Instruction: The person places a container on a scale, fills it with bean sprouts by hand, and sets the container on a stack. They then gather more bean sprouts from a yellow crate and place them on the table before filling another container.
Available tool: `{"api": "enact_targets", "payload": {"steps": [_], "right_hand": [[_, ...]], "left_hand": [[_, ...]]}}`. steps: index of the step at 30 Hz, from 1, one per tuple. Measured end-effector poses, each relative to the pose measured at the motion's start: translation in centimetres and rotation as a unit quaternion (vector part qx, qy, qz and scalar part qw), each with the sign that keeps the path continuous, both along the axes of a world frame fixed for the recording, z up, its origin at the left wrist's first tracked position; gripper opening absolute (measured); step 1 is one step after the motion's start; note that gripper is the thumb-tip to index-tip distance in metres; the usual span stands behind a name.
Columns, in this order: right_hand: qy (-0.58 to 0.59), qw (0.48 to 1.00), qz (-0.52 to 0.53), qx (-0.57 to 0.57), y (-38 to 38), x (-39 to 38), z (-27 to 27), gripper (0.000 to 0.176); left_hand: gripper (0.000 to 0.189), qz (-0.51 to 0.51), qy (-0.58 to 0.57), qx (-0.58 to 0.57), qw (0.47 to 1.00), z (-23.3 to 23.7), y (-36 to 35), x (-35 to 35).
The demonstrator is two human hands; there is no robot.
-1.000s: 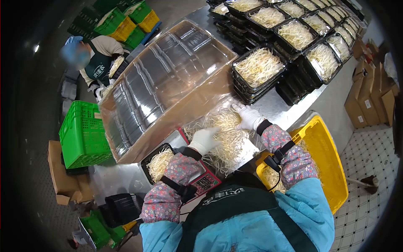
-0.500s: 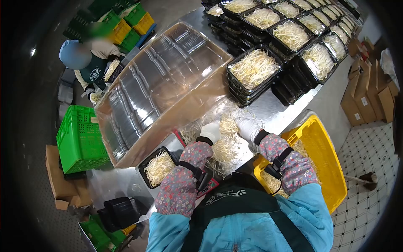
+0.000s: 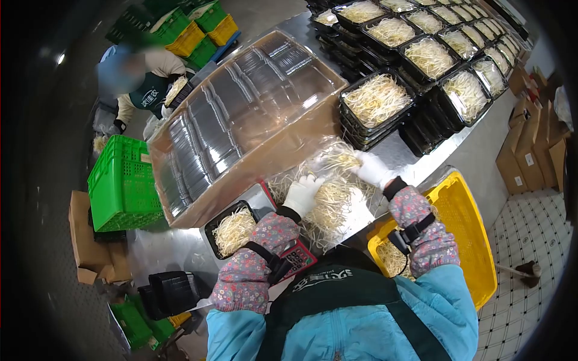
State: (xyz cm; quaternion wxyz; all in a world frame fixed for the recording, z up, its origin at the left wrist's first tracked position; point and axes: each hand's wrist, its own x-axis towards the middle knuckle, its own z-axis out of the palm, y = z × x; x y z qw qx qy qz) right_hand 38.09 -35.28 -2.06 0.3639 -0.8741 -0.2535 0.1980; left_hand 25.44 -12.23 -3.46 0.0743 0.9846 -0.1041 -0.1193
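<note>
A loose pile of bean sprouts [image 3: 328, 204] lies on the metal table in front of me. My left hand [image 3: 303, 195], in a white glove, rests at the left side of the pile with its fingers slightly apart. Across from it, my right hand [image 3: 374, 170], also gloved, has its fingers closed on some sprouts [image 3: 340, 157] at the far end of the pile. Left of my left wrist, a black tray [image 3: 233, 228] filled with sprouts sits on a scale with a red keypad edge [image 3: 299, 257], partly covered by my forearm.
A plastic-lined carton [image 3: 253, 144] of clear lids stands beyond my left hand. Filled trays [image 3: 378, 101] are stacked at the back right. A yellow crate [image 3: 466, 222] with sprouts is right of me, a green crate [image 3: 123, 183] left. Another person [image 3: 147, 84] works across the table.
My hands have moved apart: the left back toward me and left, the right outward and slightly up. The sprouts between them are more spread out. The other person has leaned over.
</note>
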Motion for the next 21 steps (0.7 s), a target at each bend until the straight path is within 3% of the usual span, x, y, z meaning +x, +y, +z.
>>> {"api": "enact_targets", "payload": {"steps": [2,3,5,6,7,9,10,11,12,13,16,17,20,21], "right_hand": [[-0.002,0.997,0.051,-0.050,2.4,-0.6,-3.8,0.052],[-0.091,0.992,0.078,-0.033,2.7,-0.8,-5.2,0.056],[-0.264,0.956,0.130,0.002,2.7,-0.8,-7.0,0.062],[-0.224,0.965,0.136,-0.034,2.6,-0.7,-6.5,0.064],[-0.182,0.970,0.143,-0.069,2.4,-0.6,-5.0,0.066],[-0.083,0.970,0.154,-0.171,2.7,-0.3,-1.7,0.080],[-0.091,0.975,0.139,-0.148,3.0,0.0,-2.1,0.080],[-0.099,0.979,0.126,-0.126,3.3,0.1,-3.0,0.081],[-0.105,0.982,0.114,-0.103,3.7,0.2,-3.4,0.081],[-0.071,0.979,0.125,-0.144,4.4,-0.1,-2.3,0.091],[-0.175,0.960,0.130,-0.175,6.2,-3.0,-2.5,0.104],[-0.170,0.952,0.129,-0.218,6.8,-3.7,-3.1,0.121],[-0.128,0.949,0.141,-0.250,7.5,-4.4,-3.7,0.122],[-0.149,0.962,0.123,-0.192,7.3,-4.0,-5.7,0.105]], "left_hand": [[0.068,0.057,0.034,0.004,0.998,0.1,-0.5,-0.5],[0.087,0.078,0.051,-0.001,0.996,0.5,-0.4,-0.9],[0.087,0.142,0.060,-0.003,0.988,1.4,-0.1,-1.8],[0.086,0.177,0.066,-0.007,0.982,1.5,0.1,-2.6],[0.082,0.167,-0.015,-0.005,0.986,1.5,0.6,-3.4],[0.076,0.221,0.073,-0.060,0.971,4.0,0.5,-4.3],[0.073,0.246,0.115,-0.089,0.958,5.5,0.5,-4.6],[0.061,0.230,0.010,-0.128,0.965,2.9,1.2,-5.9],[0.058,0.244,0.023,-0.146,0.959,3.6,1.0,-6.4],[0.054,0.257,0.036,-0.163,0.952,5.1,0.6,-6.9],[0.042,0.249,0.006,-0.216,0.944,6.4,0.0,-9.0],[0.041,0.248,0.003,-0.259,0.934,6.4,-0.1,-10.0],[0.037,0.245,-0.002,-0.329,0.912,7.9,-0.5,-12.9],[0.037,0.243,-0.003,-0.341,0.908,8.6,-0.5,-14.1]]}}
